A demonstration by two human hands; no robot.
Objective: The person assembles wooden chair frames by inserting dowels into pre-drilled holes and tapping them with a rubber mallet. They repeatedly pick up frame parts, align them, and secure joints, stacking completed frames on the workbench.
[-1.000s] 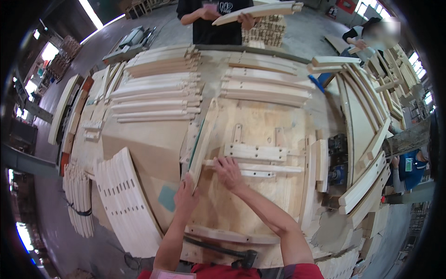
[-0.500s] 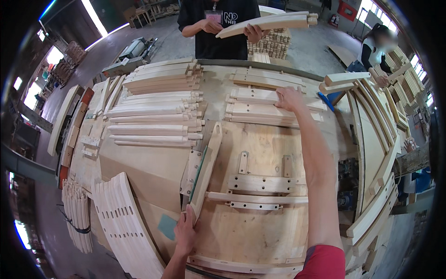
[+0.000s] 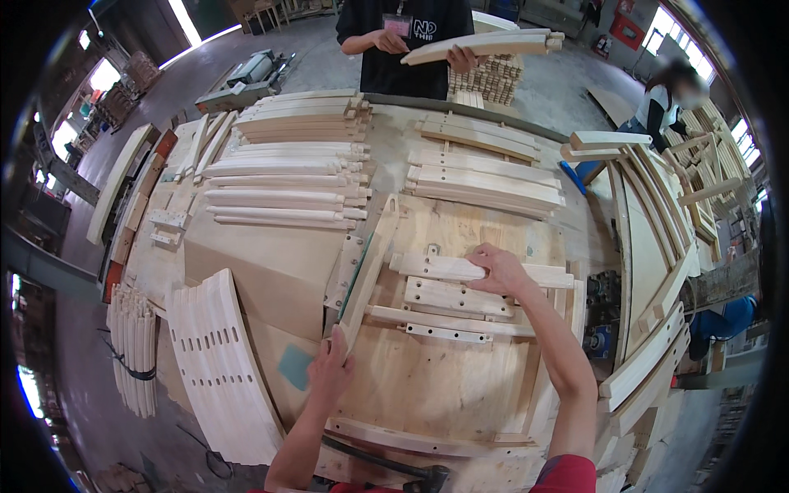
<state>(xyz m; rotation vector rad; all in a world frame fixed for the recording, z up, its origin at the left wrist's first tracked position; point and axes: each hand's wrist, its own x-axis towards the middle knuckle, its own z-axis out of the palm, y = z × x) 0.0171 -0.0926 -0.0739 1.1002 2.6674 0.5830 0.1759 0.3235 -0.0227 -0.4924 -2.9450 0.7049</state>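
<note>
Workshop interior, windows bright at the sides: a plywood-topped workbench (image 3: pixel 436 378) takes up the middle, w/ L stack (image 3: pixel 279 168) and R stack (image 3: pixel 485 185) of pale wood parts toward the far edge, prob. to keep stock w/in reach & the near board free for handwork. My L hand (image 3: pixel 330 361) is closed round the lower end of a slanted wooden piece (image 3: pixel 370 267), which lies alongside a green strip (image 3: pixel 358 267), a drilled plate (image 3: pixel 339 283) just L of it; I judge the grip is to steady it vs. that edge. My R hand (image 3: pixel 500 269) grips a pale rail (image 3: pixel 436 267) near its middle, thumb on the near side, likely for balance. The rail is crosswise, just beyond a drilled block (image 3: pixel 460 297); can't tell if it's lifted or resting. Nearer me, a cross rail (image 3: pixel 452 318) runs R from the slanted piece, its L end right beside it; the block presumably helps w/ spacing. Opp. side, a co-worker (image 3: pixel 411 62) holds curved parts (image 3: pixel 493 45) in both hands.
</note>
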